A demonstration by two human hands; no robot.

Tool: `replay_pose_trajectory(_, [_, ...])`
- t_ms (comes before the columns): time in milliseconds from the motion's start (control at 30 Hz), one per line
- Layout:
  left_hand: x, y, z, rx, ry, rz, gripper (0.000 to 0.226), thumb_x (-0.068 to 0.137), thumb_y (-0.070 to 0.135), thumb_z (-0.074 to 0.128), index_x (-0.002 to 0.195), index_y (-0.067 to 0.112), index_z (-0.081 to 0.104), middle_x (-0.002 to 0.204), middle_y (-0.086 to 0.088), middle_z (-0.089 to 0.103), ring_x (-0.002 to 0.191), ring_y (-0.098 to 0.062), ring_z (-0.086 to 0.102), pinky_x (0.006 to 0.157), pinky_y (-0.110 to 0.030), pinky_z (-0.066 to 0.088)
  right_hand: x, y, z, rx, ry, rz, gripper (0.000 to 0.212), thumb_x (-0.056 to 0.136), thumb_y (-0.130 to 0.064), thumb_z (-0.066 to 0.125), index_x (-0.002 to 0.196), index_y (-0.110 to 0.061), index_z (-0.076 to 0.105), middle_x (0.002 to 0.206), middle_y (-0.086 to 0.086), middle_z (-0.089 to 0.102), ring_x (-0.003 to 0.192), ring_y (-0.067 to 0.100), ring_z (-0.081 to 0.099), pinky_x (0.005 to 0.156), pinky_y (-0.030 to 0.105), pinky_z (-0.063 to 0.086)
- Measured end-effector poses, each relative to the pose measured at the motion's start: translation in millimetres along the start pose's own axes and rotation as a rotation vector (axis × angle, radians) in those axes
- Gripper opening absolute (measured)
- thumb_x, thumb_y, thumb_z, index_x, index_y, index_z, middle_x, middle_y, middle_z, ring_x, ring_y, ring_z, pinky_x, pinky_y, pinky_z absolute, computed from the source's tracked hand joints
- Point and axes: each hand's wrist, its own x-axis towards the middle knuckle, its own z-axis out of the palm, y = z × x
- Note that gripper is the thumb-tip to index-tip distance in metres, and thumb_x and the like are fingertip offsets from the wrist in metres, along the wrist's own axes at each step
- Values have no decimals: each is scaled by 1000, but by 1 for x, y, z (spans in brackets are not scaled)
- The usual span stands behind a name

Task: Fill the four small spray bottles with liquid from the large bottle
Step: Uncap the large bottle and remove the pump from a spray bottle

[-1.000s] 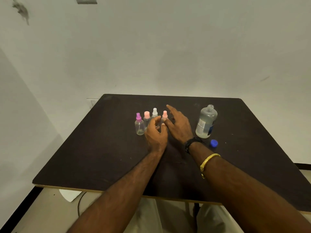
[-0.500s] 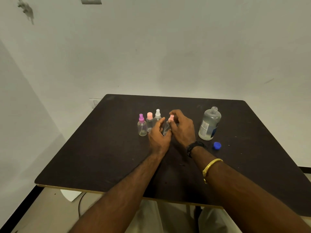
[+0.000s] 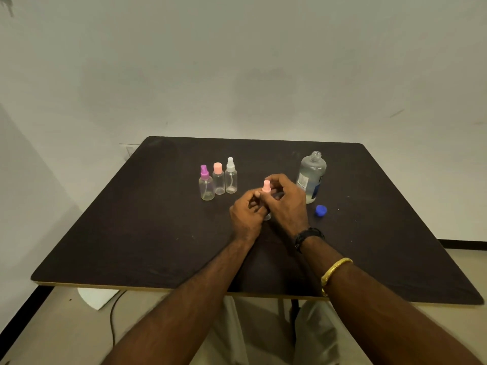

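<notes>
Three small clear spray bottles stand in a row on the dark table (image 3: 131, 227): one with a purple top (image 3: 206, 184), one with a pink cap (image 3: 218, 179), one with a white top (image 3: 230, 177). A fourth small bottle with a pink spray top (image 3: 266, 187) sits between my hands. My left hand (image 3: 246, 216) grips its body, which is mostly hidden. My right hand (image 3: 286, 200) pinches its pink top. The large clear bottle (image 3: 311, 175) stands uncapped to the right, partly filled with liquid.
The large bottle's blue cap (image 3: 321, 210) lies on the table just right of my right hand. A black watch and a gold bangle are on my right forearm. A white wall rises behind the table; floor and a cable show below its front edge.
Both hands closed on the pink-topped bottle and pulled it out of the row toward me and to the right. The other three bottles and the large bottle stayed put.
</notes>
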Motion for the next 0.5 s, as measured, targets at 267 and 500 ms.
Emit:
replay_pose_trajectory(267, [1,-2,-2,-57,-56,-18,34,84,-1,77,117,7,72,100,-3,78,94,-10,76,84,-23,60,3,0,-2,138,23,137,27,81,-19,84,105,-19,72,92,-8,72,88,3,69,81,24,60])
replay_pose_trajectory(500, [0,-7,-1,-30,-67,-22,36,85,3,79,120,7,69,103,-4,77,96,-10,75,88,-30,62,-1,5,-5,184,-52,83,26,93,-20,68,119,-20,71,110,-7,71,103,5,66,92,35,58])
